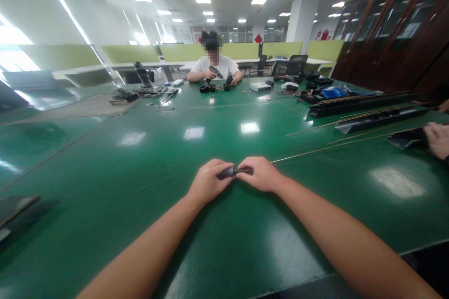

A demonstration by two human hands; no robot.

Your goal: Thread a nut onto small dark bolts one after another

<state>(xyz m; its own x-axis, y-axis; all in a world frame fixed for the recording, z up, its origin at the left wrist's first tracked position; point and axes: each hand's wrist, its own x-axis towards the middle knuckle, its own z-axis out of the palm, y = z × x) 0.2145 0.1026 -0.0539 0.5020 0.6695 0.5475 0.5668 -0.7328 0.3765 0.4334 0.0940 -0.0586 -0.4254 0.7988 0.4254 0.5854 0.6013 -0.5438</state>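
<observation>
Because the dark cylindrical piece (pixel 226 173) and the slim ribbed part (pixel 242 170) meet end to end between the fingertips, the hold calls for both to be kept on one line, with light, even pressure and no sideways bend. The left hand (pixel 209 181) pinches the cylindrical piece between thumb and fingers, and the right hand (pixel 262 174) pinches the ribbed part close to where they meet — a short grip like that should steady the joint better than one farther out. Both pieces are just above or on the green table (pixel 196 243), near its close edge; whether they are locked together, I cannot tell. Wrists low and elbows wide should help to damp any wobble. Counted up, there is one cylindrical piece, one ribbed part and one thin rod (pixel 301 154) running off to the right from behind the right hand. Farther right lie three black channels (pixel 358 105), the nearest touched by one co-worker's hand (pixel 438 140). Across the table sits one person (pixel 214 67) holding one dark tool (pixel 215 72); one white box (pixel 260 87) and one blue bundle (pixel 333 92) are also there — the other thin rods overlap too much to count.
</observation>
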